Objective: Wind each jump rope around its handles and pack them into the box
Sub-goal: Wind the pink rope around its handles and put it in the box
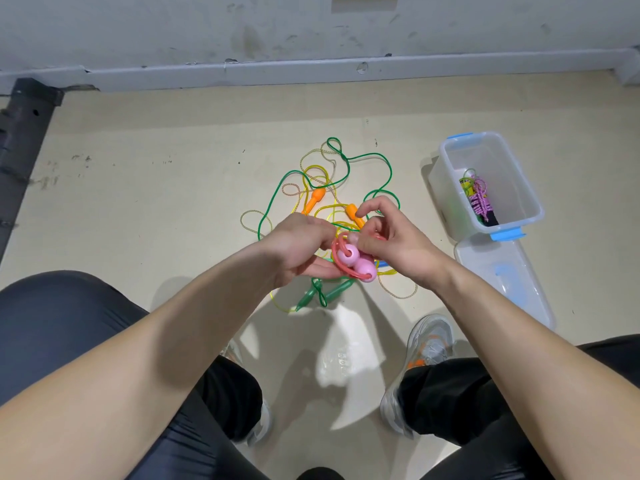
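Left grip (pixel 301 247) curled round pink handles (pixel 349 258), held above the floor pile (pixel 317 199). Right grip (pixel 391 237) pinches the red cord (pixel 334 249). Risk: a slack pinch lets the coils spring loose, or the cord snags the pile. Box (pixel 512 188) at right.

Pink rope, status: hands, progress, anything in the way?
Left hand holds pink rope, right hand pinches it. Not boxed yet. Box open, lid off. Loose ropes tangled on floor underneath.
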Demonstrator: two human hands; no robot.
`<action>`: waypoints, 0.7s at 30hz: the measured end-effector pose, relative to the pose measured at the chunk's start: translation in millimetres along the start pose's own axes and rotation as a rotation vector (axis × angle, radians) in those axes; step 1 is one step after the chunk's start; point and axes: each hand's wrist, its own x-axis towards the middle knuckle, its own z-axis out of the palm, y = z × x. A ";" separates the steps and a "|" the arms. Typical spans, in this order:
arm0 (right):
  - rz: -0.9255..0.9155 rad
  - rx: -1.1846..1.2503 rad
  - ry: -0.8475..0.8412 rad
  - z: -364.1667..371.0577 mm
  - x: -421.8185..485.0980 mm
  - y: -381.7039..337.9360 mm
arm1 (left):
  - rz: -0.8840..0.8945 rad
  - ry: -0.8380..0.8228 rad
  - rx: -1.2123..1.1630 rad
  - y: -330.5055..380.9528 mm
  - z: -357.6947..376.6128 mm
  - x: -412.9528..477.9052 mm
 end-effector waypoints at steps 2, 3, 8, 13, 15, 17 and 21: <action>-0.008 0.021 0.011 3.4 0.8 -1.5 | 0.048 0.076 0.034 1.7 -1.4 1.3; 0.002 0.047 0.016 5.0 1.7 -3.0 | 0.060 0.098 0.034 2.5 -2.3 1.6; 0.048 0.094 0.052 6.7 -0.2 -13.7 | 0.115 0.109 0.032 5.1 -6.1 4.1; 0.042 0.008 0.003 9.5 -5.5 -17.0 | 0.151 0.071 -0.007 8.7 -7.7 2.7; -0.002 -0.118 0.007 13.7 -6.2 -16.2 | 0.155 0.032 -0.023 9.8 -9.0 2.1; -0.027 -0.227 0.039 16.6 -7.1 -15.5 | 0.166 -0.008 -0.026 9.1 -10.7 2.8; -0.050 -0.304 0.153 20.5 -6.6 -13.1 | 0.273 -0.005 0.062 1.2 -9.9 7.6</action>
